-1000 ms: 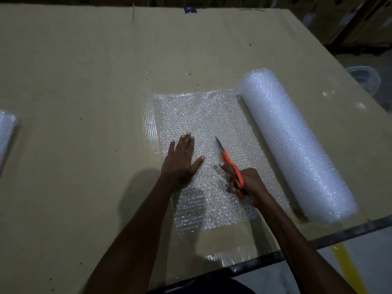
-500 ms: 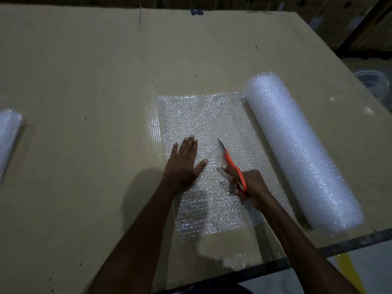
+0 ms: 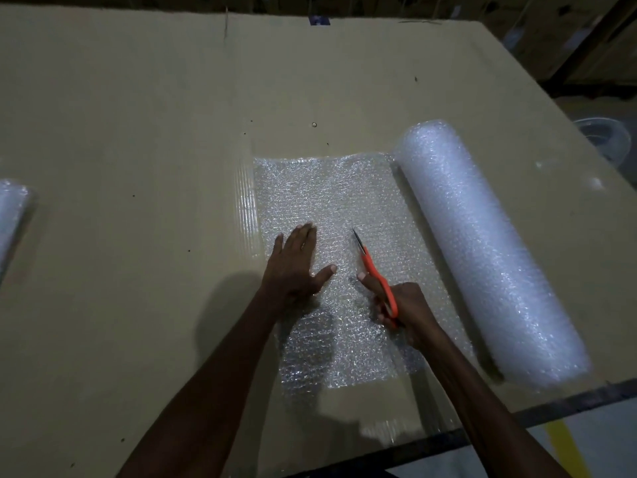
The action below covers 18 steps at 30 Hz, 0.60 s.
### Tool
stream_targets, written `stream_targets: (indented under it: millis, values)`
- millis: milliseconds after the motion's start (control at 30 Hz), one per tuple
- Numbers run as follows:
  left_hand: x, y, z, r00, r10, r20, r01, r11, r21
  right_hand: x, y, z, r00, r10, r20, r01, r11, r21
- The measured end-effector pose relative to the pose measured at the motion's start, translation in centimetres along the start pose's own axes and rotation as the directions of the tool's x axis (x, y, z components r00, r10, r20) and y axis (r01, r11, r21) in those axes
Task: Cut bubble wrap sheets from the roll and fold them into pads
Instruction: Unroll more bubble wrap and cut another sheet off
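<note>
A: What lies at the far left of your table (image 3: 138,132)?

B: At the left edge you have a second bubble wrap roll (image 3: 12,215), only partly in view. It is well apart from your hands.

A: And my left hand?

B: Your left hand (image 3: 296,263) lies flat on the unrolled bubble wrap sheet (image 3: 331,201). The four fingers are straight and pressed together, the thumb is spread out to the right.

A: Where are the scissors?

B: Your right hand (image 3: 403,308) grips the orange scissors (image 3: 375,270). The fingers are curled around the handles and one finger lies straight along the left side of them. The blades point away from you, over the sheet; they look nearly closed, but I cannot tell for sure.

A: And the roll?

B: The big bubble wrap roll (image 3: 482,250) lies just beside your right hand, at the right side of the sheet. The sheet comes out from under it.
</note>
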<state>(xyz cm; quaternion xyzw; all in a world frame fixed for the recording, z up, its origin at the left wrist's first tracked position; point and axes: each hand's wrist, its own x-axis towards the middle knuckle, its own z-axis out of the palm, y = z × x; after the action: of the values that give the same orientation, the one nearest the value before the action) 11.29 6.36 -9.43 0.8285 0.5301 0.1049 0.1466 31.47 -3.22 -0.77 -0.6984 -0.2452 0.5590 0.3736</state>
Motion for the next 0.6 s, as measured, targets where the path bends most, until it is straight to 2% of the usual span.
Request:
stream_targets:
  millis: [233,433,600]
  values:
    - [4.6,-1.0,-1.4,1.000,0.000,-0.012,0.000,1.000,-0.003,-1.3,0.7,-0.2,0.999,0.034,0.008,-0.034,0.999,0.029]
    - [6.2,-2.6,-1.0,0.999,-0.013,0.034,0.012,0.999,0.031,-0.6,-0.2,0.3,1.000,0.023,-0.002,-0.023,0.999,0.041]
    - [5.9,-2.7,-0.7,0.999,-0.016,0.029,0.015,0.999,0.046,0.3,-1.1,0.6,1.000,0.028,0.012,-0.027,0.999,-0.041]
